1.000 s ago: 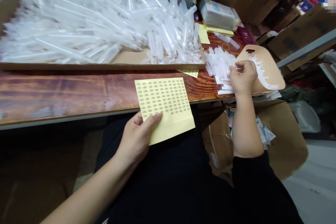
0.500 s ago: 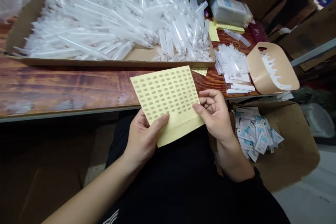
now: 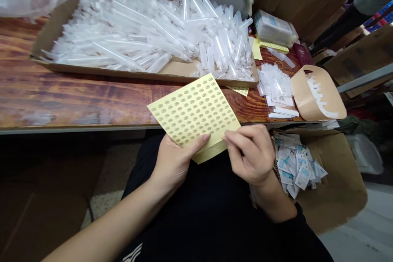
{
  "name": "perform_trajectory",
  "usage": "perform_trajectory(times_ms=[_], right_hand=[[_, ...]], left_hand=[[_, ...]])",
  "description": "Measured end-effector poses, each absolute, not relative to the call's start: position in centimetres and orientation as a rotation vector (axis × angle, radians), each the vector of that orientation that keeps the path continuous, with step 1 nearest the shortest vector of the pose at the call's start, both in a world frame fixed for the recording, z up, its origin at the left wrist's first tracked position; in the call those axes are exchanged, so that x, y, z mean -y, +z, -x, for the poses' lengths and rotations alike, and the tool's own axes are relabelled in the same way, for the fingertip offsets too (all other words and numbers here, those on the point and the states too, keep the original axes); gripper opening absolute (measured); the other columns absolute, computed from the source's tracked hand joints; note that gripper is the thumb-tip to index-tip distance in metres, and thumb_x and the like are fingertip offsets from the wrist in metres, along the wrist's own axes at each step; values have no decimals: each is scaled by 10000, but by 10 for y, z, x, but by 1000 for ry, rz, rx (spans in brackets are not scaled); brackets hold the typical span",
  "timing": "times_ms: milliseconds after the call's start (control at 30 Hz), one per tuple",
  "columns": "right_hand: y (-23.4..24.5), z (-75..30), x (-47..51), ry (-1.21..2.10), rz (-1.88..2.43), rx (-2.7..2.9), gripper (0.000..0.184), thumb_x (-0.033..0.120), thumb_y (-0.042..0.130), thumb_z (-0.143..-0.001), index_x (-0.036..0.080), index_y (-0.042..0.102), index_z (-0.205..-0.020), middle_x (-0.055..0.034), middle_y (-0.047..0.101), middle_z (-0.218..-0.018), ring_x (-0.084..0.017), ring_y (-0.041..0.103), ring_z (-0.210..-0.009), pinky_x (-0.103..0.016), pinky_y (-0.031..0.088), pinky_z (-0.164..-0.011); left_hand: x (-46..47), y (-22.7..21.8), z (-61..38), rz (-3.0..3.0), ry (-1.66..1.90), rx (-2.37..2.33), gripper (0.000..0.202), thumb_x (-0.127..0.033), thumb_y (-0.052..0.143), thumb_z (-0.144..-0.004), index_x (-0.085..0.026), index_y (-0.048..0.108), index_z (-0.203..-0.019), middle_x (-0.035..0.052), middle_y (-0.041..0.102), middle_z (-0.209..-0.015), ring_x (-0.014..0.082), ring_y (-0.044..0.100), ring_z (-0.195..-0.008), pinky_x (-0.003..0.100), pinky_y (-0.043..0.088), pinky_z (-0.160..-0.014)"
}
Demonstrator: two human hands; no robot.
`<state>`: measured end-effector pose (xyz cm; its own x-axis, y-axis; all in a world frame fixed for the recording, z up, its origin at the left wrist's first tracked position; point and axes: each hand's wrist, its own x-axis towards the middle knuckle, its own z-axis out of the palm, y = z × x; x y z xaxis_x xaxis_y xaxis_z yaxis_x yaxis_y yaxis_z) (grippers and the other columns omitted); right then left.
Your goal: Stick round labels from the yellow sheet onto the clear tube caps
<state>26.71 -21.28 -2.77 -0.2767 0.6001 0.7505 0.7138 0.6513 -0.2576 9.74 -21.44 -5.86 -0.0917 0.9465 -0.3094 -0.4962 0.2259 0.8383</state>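
Note:
A pale yellow sheet of small oval stickers (image 3: 196, 108) is tilted over my lap, in front of the table edge. My left hand (image 3: 176, 157) grips its lower left part, thumb across the front and fingers behind. The lower strip of the sheet bears no stickers and has a fold or flap along it. My right hand (image 3: 253, 153) is closed in a pinch, its fingertips touching the sheet near the lower right edge. Whatever sits between those fingertips is too small to make out.
Behind the sheet, a shallow cardboard tray (image 3: 123, 74) holds many clear plastic tubes (image 3: 147, 28). To the right are small clear bags (image 3: 274, 82), a beige bin (image 3: 330, 90) and, lower down, a cardboard box (image 3: 340, 172) with packaged cards (image 3: 297, 168).
My right hand has shifted from holding the sheet's right edge to a pinch at its lower right. The sheet has turned slightly, and the view has shifted.

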Motion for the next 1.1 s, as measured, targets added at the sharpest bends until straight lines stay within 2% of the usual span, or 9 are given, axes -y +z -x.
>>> perform_trajectory(times_ms=[100, 300, 400, 533, 667, 867, 1100], right_hand=[[-28, -262, 214, -137, 943, 2098, 271, 78, 650, -930, 206, 687, -1167, -60, 750, -925, -191, 686, -802, -365, 570, -710], [-35, -256, 209, -73, 891, 2080, 297, 8, 640, -902, 123, 681, -1173, -137, 776, -994, -224, 730, -903, -372, 632, -764], [-32, -254, 209, -46, 869, 2110, 266, -6, 642, -892, 92, 684, -1135, -154, 778, -978, -228, 729, -887, -376, 641, -772], [-27, -252, 208, -23, 884, 2136, 209, 15, 581, -922, 110, 687, -1074, -137, 773, -929, -211, 717, -844, -364, 645, -767], [-25, -250, 205, 38, 898, 2128, 192, 20, 566, -910, 126, 696, -1005, -117, 756, -875, -203, 702, -792, -348, 630, -728], [-28, -249, 202, 96, 891, 2073, 204, 35, 573, -895, 198, 678, -958, -53, 730, -801, -182, 675, -725, -339, 610, -682], [-33, -248, 200, 79, 933, 2048, 178, 63, 582, -911, 221, 664, -914, -32, 714, -786, -165, 666, -725, -322, 593, -682]], left_hand=[[216, -54, -97, -585, 1347, -1055, 542, -298, 962, -639, -206, 760, -1133, 94, 799, -1198, 301, 771, -1085, 339, 662, -918], [218, -48, -96, -801, 1355, -1201, 325, -294, 928, -647, -175, 816, -928, 90, 824, -1095, 325, 775, -1071, 443, 630, -1028], [217, -47, -95, -888, 1374, -1249, 266, -283, 906, -658, -179, 814, -885, 82, 832, -1039, 317, 791, -1012, 434, 651, -984], [217, -47, -95, -978, 1393, -1299, 179, -257, 858, -673, -183, 791, -822, 74, 838, -972, 300, 808, -930, 402, 679, -909], [218, -47, -97, -1021, 1446, -1342, 150, -249, 833, -677, -180, 774, -798, 79, 836, -925, 302, 811, -878, 415, 692, -868], [219, -42, -99, -995, 1470, -1355, 131, -283, 857, -682, -215, 780, -764, 71, 834, -895, 314, 808, -855, 472, 688, -883], [218, -44, -96, -938, 1411, -1306, 196, -303, 872, -679, -212, 763, -813, 48, 833, -922, 288, 796, -890, 418, 669, -898]])
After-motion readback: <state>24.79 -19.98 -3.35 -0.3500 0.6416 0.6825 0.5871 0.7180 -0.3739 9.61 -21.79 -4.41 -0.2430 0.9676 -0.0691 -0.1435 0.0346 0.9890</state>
